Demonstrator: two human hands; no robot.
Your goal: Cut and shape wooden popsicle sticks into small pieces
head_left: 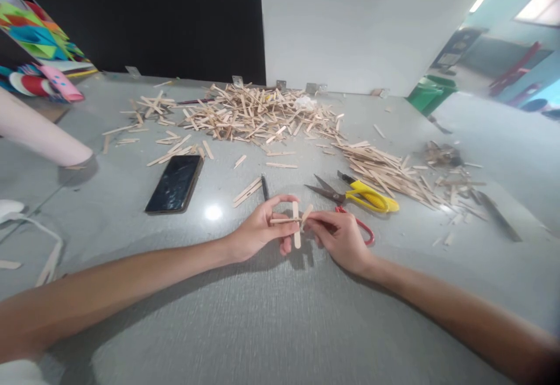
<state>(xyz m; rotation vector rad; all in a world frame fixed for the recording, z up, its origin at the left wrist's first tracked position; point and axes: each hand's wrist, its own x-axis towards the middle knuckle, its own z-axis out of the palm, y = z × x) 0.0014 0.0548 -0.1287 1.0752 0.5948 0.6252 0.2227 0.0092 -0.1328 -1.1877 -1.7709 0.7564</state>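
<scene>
My left hand and my right hand meet over the grey table, just above its surface. Between them is a small cross of wooden craft sticks: one stick stands upright, another lies across it. The left fingers pinch the horizontal stick's left end. The right fingertips pinch a short stick piece at the cross's right side. Red-handled scissors lie partly hidden under my right hand.
A big heap of wooden sticks covers the far middle; another pile lies right. Yellow-handled scissors, a black pen and a dark phone lie beyond my hands. A pink roll rests at the left.
</scene>
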